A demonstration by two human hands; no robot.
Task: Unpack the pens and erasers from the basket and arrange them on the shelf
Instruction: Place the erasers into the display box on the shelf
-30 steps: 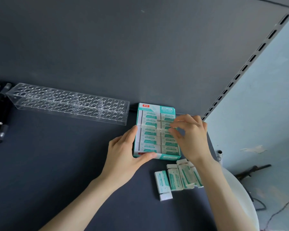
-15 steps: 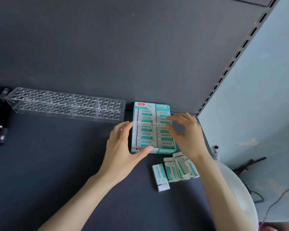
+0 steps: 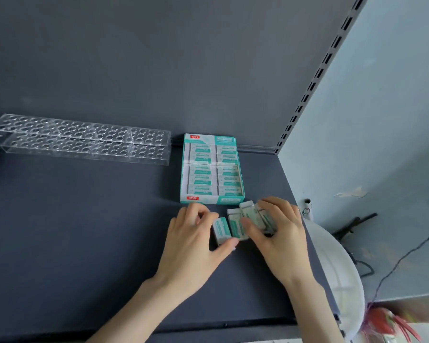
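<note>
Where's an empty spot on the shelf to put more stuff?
The big bare patch of shelf is in front of the clear pen rack, left of the left hand. It's crowded in front of the eraser box, where the left hand and right hand hold the loose erasers.

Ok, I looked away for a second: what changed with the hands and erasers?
Both hands left the eraser box and drew back to the loose erasers in front of it. The left hand now pinches the leftmost eraser; the right hand grips the rest. The box and the clear pen rack stayed put.
</note>
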